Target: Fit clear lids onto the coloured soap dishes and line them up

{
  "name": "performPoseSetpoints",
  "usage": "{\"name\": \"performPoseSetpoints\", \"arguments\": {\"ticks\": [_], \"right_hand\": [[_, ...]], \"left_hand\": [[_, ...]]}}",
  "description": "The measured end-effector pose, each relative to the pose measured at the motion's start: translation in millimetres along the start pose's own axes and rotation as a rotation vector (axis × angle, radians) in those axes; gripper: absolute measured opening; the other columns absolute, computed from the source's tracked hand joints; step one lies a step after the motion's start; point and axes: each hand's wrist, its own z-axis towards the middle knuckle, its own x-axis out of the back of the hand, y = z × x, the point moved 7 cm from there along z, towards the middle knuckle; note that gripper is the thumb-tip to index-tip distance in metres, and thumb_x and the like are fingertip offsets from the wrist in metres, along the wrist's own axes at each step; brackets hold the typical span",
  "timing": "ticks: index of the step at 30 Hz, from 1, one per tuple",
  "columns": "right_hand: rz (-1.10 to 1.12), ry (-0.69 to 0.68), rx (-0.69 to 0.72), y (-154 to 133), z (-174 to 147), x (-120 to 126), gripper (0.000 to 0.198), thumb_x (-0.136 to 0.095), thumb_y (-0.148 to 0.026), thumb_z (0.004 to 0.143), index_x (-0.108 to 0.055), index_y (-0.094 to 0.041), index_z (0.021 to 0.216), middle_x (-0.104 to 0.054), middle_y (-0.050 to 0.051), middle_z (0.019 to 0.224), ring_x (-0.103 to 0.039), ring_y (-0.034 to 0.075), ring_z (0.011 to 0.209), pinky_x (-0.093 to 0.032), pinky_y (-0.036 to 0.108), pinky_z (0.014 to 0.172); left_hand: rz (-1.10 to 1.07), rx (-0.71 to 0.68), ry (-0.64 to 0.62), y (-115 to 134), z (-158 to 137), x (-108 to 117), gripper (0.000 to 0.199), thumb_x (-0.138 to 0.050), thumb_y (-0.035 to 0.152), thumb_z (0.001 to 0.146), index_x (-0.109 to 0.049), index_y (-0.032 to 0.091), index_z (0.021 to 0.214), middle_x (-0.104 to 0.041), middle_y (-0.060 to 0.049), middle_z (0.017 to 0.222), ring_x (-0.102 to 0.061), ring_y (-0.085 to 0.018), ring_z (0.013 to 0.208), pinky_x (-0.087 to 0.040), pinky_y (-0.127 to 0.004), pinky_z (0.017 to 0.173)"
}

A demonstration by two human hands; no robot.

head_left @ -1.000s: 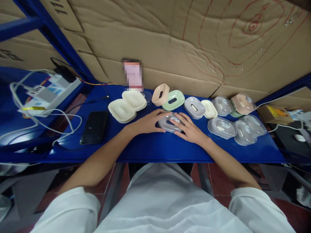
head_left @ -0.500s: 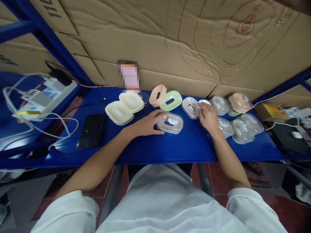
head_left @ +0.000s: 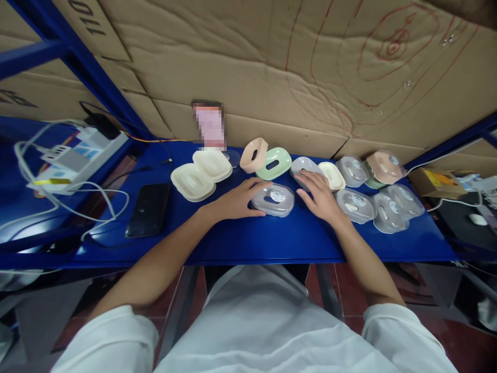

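My left hand (head_left: pixel 243 199) grips the left end of a soap box (head_left: pixel 277 206) that has a see-through lid with a round white sticker; the thumb is on the near side, the fingers on the far side. My right hand (head_left: pixel 320 196) is open, palm down, its fingertips over the near edge of a grey soap dish (head_left: pixel 305 165). Whether they touch it I cannot tell. Just beyond that hand lies a small cream dish (head_left: pixel 333 176). A green dish (head_left: pixel 280 156) and a peach dish (head_left: pixel 253 154) stand behind the held box.
Two cream dishes (head_left: pixel 192 182) lie at the left beside a black phone (head_left: pixel 147 210). Several lidded soap boxes (head_left: pixel 356 206) sit on the right. Behind the blue table (head_left: pixel 264 243) rises a cardboard wall (head_left: pixel 240 62). A power strip with cables (head_left: pixel 81 160) is far left.
My right hand has moved left, off the small cream dish and over to the grey dish, with its fingers spread. My left hand stays on the lidded soap box.
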Motion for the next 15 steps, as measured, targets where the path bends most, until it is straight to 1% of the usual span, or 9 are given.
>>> {"name": "performPoseSetpoints", "arguments": {"ticks": [2, 3, 5, 7, 9, 11, 13, 15], "right_hand": [[0.028, -0.014, 0.034, -9, 1, 2, 0.047, -0.04, -0.042, 0.113, -0.059, -0.024, 0.152, -0.061, 0.011, 0.157, -0.054, 0.028, 0.147, -0.039, 0.049, 0.124], [0.014, -0.009, 0.01, -7, 1, 3, 0.046, -0.039, -0.039, 0.113, -0.059, -0.024, 0.152, -0.061, 0.01, 0.157, -0.053, 0.027, 0.148, -0.039, 0.049, 0.124], [-0.076, 0.01, -0.118, 9, -1, 7, 0.048, -0.035, -0.031, 0.112, -0.056, -0.021, 0.155, -0.06, 0.012, 0.158, -0.053, 0.029, 0.148, -0.039, 0.05, 0.124], [-0.219, 0.004, -0.317, 36, -6, 9, 0.052, -0.035, -0.024, 0.109, -0.052, -0.014, 0.158, -0.056, 0.017, 0.162, -0.051, 0.033, 0.149, -0.039, 0.053, 0.122], [-0.351, -0.057, -0.501, 62, -15, 8, 0.056, -0.036, -0.019, 0.106, -0.048, -0.008, 0.16, -0.05, 0.021, 0.165, -0.049, 0.038, 0.15, -0.039, 0.056, 0.12], [-0.421, -0.163, -0.615, 79, -23, 3, 0.055, -0.036, -0.019, 0.105, -0.048, -0.006, 0.158, -0.054, 0.025, 0.16, -0.052, 0.04, 0.146, -0.038, 0.059, 0.118], [-0.445, -0.271, -0.647, 85, -28, -5, 0.05, -0.037, -0.023, 0.107, -0.054, -0.007, 0.151, -0.063, 0.025, 0.149, -0.06, 0.04, 0.136, -0.038, 0.062, 0.116], [-0.446, -0.333, -0.638, 86, -30, -9, 0.043, -0.041, -0.027, 0.106, -0.061, -0.011, 0.141, -0.069, 0.023, 0.14, -0.064, 0.039, 0.127, -0.039, 0.062, 0.113]], "left_hand": [[-0.004, -0.001, 0.007, 0, 0, 1, 0.09, -0.079, 0.061, 0.09, -0.042, 0.03, 0.166, -0.047, -0.014, 0.161, -0.046, -0.039, 0.152, -0.037, -0.057, 0.13], [-0.008, 0.003, 0.009, 0, 0, 1, 0.09, -0.079, 0.061, 0.09, -0.042, 0.03, 0.166, -0.048, -0.014, 0.161, -0.047, -0.039, 0.152, -0.037, -0.057, 0.13], [-0.021, 0.015, 0.01, -1, 0, 2, 0.089, -0.08, 0.06, 0.09, -0.043, 0.03, 0.165, -0.048, -0.014, 0.161, -0.046, -0.039, 0.152, -0.037, -0.057, 0.13], [-0.053, 0.022, 0.011, -2, 0, 2, 0.091, -0.081, 0.061, 0.088, -0.043, 0.029, 0.165, -0.048, -0.014, 0.162, -0.045, -0.039, 0.153, -0.036, -0.057, 0.13], [-0.102, 0.02, 0.026, -1, 1, 4, 0.092, -0.082, 0.062, 0.087, -0.045, 0.028, 0.163, -0.048, -0.015, 0.162, -0.046, -0.038, 0.153, -0.037, -0.056, 0.13], [-0.149, 0.014, 0.056, 2, 3, 9, 0.089, -0.082, 0.063, 0.087, -0.046, 0.029, 0.162, -0.05, -0.014, 0.162, -0.049, -0.038, 0.151, -0.039, -0.056, 0.129], [-0.175, 0.009, 0.086, 6, 4, 14, 0.087, -0.081, 0.063, 0.088, -0.047, 0.03, 0.16, -0.052, -0.013, 0.161, -0.051, -0.038, 0.149, -0.042, -0.057, 0.126], [-0.181, 0.008, 0.103, 9, 4, 17, 0.086, -0.082, 0.064, 0.087, -0.048, 0.03, 0.159, -0.054, -0.013, 0.16, -0.053, -0.038, 0.147, -0.043, -0.057, 0.125]]}}
